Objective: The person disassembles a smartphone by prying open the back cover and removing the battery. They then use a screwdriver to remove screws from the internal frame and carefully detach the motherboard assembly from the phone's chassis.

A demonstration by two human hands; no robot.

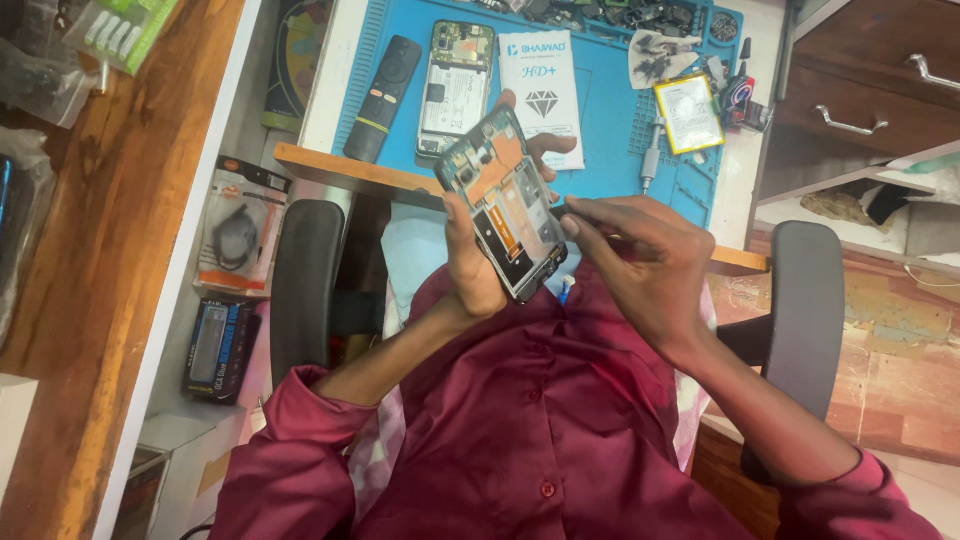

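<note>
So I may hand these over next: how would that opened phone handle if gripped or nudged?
The opened phone looks stiff and flat, probably light, since the left hand alone holds it up. Its bare boards and orange ribbon suggest fragility. The right hand works at its edge, so it may shift if pushed.

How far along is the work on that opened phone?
Done: the phone has its back off, boards exposed. In hand: left hand holds it, right hand works a thin tool at its edge. Left: battery and second opened phone lie on the blue mat.
</note>
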